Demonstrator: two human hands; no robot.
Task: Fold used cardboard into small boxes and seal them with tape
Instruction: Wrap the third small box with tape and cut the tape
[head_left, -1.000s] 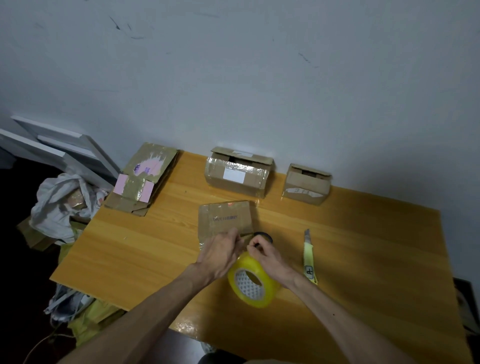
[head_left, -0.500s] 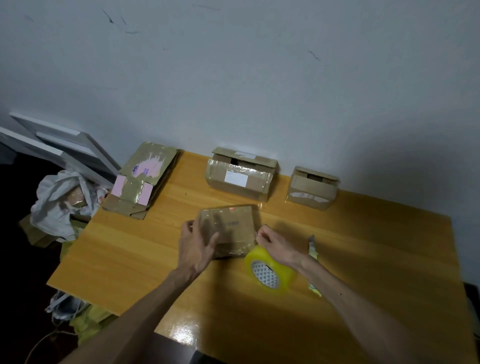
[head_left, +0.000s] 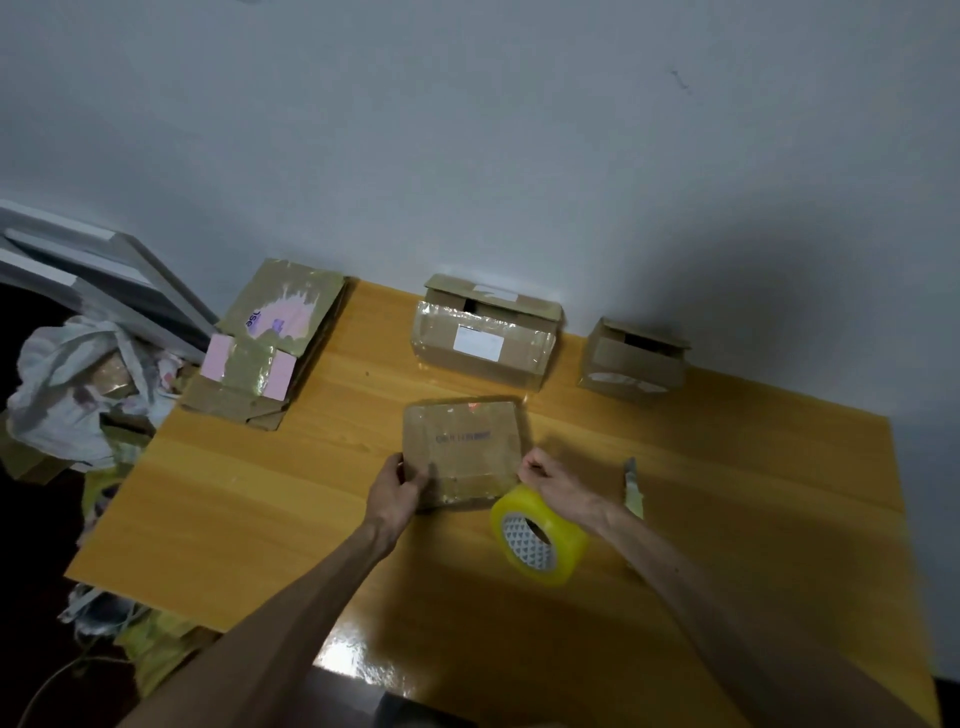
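A small flat cardboard box wrapped in clear tape lies at the middle of the wooden table. My left hand grips its near-left corner, thumb on top. At the near-right corner my right hand has its fingers curled in a pinch, apparently on the tape's loose end. The yellow tape roll sits tilted just below that wrist, its patterned core facing me.
A yellow utility knife lies right of my right hand. Two folded boxes stand by the wall. A flattened cardboard stack overhangs the back-left corner. Off the left edge are a white bag and leaning boards.
Both hands left the roll. My left hand moved to the box's near-left corner, my right to its near-right corner, and the roll shifted right, now under my right wrist.
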